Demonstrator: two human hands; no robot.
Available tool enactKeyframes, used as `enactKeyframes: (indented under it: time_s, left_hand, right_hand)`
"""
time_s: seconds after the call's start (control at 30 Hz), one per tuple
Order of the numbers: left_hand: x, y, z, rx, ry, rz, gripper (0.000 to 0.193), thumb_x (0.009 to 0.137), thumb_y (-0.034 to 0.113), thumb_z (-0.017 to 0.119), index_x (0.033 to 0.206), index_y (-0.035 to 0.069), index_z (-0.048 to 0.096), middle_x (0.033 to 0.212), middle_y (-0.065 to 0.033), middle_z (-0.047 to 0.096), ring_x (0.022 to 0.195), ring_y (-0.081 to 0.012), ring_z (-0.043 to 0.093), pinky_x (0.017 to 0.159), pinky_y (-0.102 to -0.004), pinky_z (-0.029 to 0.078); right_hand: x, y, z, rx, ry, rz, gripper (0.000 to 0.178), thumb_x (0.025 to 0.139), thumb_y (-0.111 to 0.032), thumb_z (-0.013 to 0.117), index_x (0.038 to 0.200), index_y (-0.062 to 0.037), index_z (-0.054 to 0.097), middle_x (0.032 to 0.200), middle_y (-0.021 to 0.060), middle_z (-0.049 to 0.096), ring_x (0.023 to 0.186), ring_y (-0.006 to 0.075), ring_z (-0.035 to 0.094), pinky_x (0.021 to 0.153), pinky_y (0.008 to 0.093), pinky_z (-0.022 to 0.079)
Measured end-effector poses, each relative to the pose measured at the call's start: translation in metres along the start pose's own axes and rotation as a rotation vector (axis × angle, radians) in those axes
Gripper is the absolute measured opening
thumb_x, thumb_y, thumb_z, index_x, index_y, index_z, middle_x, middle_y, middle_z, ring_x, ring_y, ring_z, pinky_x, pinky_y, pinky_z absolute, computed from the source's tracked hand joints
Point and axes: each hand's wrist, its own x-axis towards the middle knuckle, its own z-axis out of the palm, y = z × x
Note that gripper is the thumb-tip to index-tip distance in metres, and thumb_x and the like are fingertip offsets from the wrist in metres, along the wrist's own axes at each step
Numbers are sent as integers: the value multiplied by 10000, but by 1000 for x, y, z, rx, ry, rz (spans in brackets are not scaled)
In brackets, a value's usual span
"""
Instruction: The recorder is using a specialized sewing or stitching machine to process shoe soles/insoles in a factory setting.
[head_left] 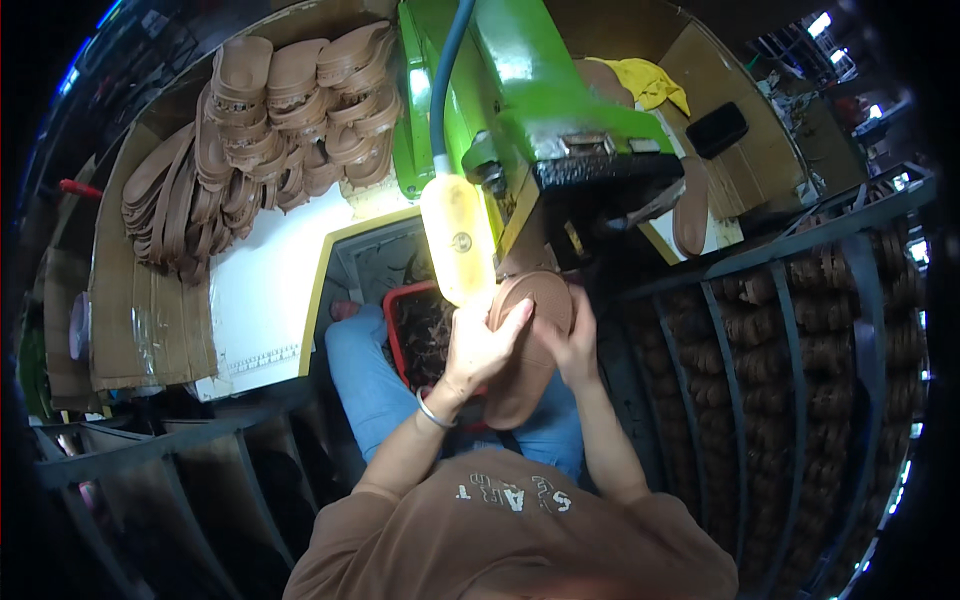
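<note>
Both hands hold a brown shoe sole (518,395) above my lap, its far end up against the lower part of a green machine (510,60). My left hand (478,345) grips the sole's left edge, thumb laid over its face. On the opposite edge, my right hand (572,345) is closed around it, with the thumb across the surface. A lit yellow lamp (458,240) on a blue cable hangs just beyond my left hand. Under the sole stands a red bin (395,345) with brown scraps inside. The contact between sole and machine is partly hidden.
Brown soles (290,110) are piled on the white tabletop (255,310) at left, walled by cardboard (150,330). Right of the machine lie a single sole (690,205), a yellow cloth (650,83) and a black phone (717,130). A loaded metal rack (740,380) stands close at right.
</note>
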Motion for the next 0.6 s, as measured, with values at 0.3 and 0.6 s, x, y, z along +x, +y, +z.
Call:
enactKeyframes:
  time_s: [0.3, 0.6]
  left_hand:
    - [-15, 10, 11, -412, 100, -58, 392, 846, 15, 604, 1212, -62, 483, 1069, -93, 590, 960, -122, 569, 868, -249, 450]
    - [-18, 19, -22, -278, 41, -97, 469, 796, 59, 650, 1212, -73, 478, 1118, -127, 590, 1023, -176, 568, 927, -294, 421]
  right_hand:
    - [-100, -3, -108, 220, -4, 471, 350, 728, -78, 697, 1024, 10, 533, 980, 106, 617, 869, 139, 603, 750, 262, 491]
    - [21, -53, -110, 90, 30, 243, 226, 788, -105, 641, 962, -15, 529, 834, 7, 559, 741, 53, 519, 665, 189, 411]
